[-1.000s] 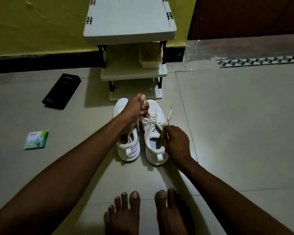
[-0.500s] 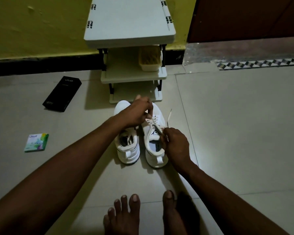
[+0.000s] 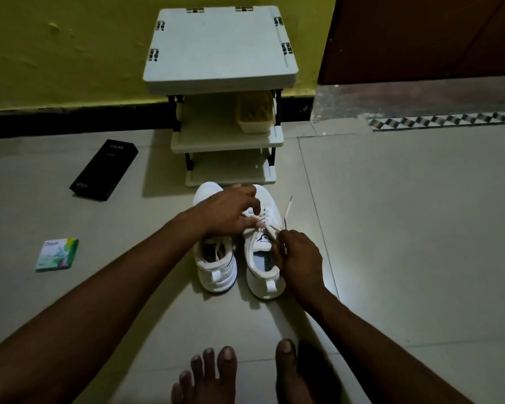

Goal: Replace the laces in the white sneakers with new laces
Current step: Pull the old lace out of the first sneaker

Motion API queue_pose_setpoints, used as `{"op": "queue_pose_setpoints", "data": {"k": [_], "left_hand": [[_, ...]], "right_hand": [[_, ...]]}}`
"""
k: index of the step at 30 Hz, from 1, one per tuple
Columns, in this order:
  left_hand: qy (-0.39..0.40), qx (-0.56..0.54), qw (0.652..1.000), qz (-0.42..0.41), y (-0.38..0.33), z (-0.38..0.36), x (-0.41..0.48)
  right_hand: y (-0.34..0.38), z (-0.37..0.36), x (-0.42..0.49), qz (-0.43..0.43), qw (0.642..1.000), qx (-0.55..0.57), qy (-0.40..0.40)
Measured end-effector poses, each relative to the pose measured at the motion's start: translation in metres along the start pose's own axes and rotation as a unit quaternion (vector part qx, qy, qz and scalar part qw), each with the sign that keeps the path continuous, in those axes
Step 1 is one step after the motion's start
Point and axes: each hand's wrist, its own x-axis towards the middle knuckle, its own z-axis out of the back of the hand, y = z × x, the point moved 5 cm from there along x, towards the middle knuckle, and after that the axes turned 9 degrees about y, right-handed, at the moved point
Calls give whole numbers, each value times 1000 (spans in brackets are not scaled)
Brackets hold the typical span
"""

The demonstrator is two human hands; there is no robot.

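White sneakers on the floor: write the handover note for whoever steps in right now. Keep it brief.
Left hand: its fingers seem to pinch the lace at the crossings on the laced sneaker.
Right hand: pinches the same lace near its free end, which sticks up beside the shoe.
Other sneaker: stands on the floor beside the first; the left arm hides most of its lacing.
Done: cannot tell whether this lace is old or new.
Left: finish this shoe's lace, then check the other. No spare laces show.
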Motion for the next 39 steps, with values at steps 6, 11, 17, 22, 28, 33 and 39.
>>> {"op": "queue_pose_setpoints", "data": {"k": [6,11,17,22,28,33,39], "left_hand": [[-169,5,985,42,16,31,-8],[-59,-6,992,111,36,34,-17],[86,31,991,95,13,-10,-6],[137,70,984,94,14,-30,0],[124,94,985,68,19,-34,3],[114,77,989,61,19,-37,0],[98,78,990,65,17,-36,0]], "right_hand": [[-5,1,-1,0,1000,9,-10],[-4,0,2,20,1000,-1,-14],[-1,10,13,53,998,35,-6],[7,34,51,76,987,141,-7],[25,21,95,130,957,-36,256],[29,13,106,168,937,-95,292],[30,5,110,200,922,-135,304]]}}
